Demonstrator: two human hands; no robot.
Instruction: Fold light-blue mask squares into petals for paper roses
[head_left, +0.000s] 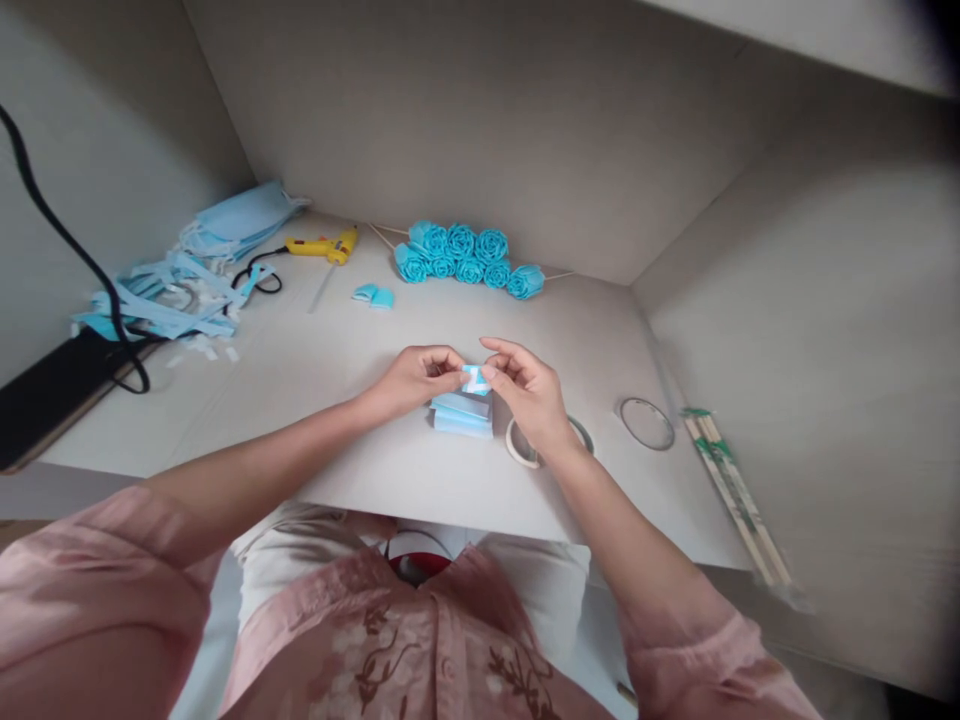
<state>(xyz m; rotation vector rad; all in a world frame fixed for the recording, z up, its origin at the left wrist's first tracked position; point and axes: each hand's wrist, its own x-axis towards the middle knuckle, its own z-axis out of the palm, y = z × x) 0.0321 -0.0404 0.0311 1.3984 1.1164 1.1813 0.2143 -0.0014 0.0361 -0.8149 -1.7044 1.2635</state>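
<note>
Between my two hands is a small folded piece of blue mask fabric (475,380) with white tape strips on it. My left hand (420,378) pinches its left edge between thumb and fingers. At its right edge, the thumb of my right hand (529,385) presses on the piece while the index finger stretches out above. Just below lie folded light-blue mask pieces (463,418) on the table. Under my right wrist sits a roll of tape (519,443), partly hidden by the arm.
Blue fabric roses (459,255) stand in a cluster at the back. A yellow glue gun (324,246) lies to their left, near mask scraps (172,295) and a stack of masks (244,218). On the right are a clear ring-shaped roll (646,424) and packaged chopsticks (739,500).
</note>
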